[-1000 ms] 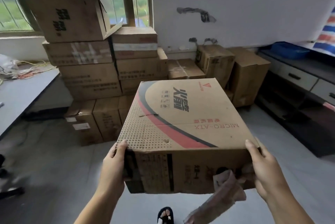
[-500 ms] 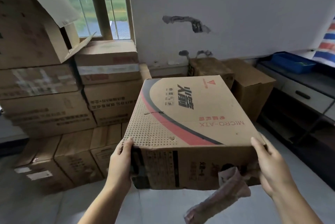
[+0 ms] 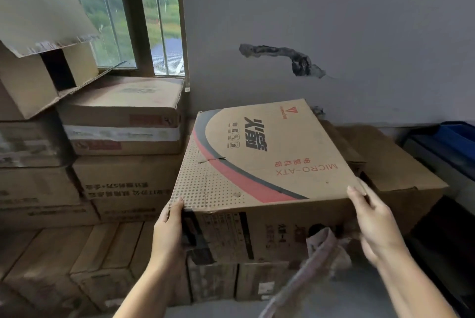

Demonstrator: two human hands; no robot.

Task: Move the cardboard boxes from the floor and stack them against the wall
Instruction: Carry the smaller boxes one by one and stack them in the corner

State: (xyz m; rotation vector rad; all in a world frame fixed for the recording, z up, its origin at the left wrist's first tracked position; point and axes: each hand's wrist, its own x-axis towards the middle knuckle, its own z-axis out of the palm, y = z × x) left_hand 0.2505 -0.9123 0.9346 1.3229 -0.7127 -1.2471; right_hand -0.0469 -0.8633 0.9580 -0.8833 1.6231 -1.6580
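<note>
I hold a printed cardboard box (image 3: 259, 163), marked MICRO-ATX with a red and black curve, tilted up toward the wall. My left hand (image 3: 171, 230) grips its near left corner. My right hand (image 3: 372, 220) grips its near right corner. The box hangs over low boxes (image 3: 236, 281) by the wall (image 3: 334, 22). A torn strip of tape or paper (image 3: 311, 271) dangles from its front face. To the left rises a stack of boxes (image 3: 123, 142), with an open box (image 3: 38, 60) on top.
A window (image 3: 144, 16) is behind the stack. Brown boxes (image 3: 395, 171) stand to the right against the wall. A blue tray (image 3: 447, 137) and dark furniture (image 3: 447, 240) line the right edge. More boxes (image 3: 64, 261) fill the lower left floor.
I have stepped closer to the wall. The box has moved forward and up, and now hangs over the low boxes beside the stack. Both hands keep their hold.
</note>
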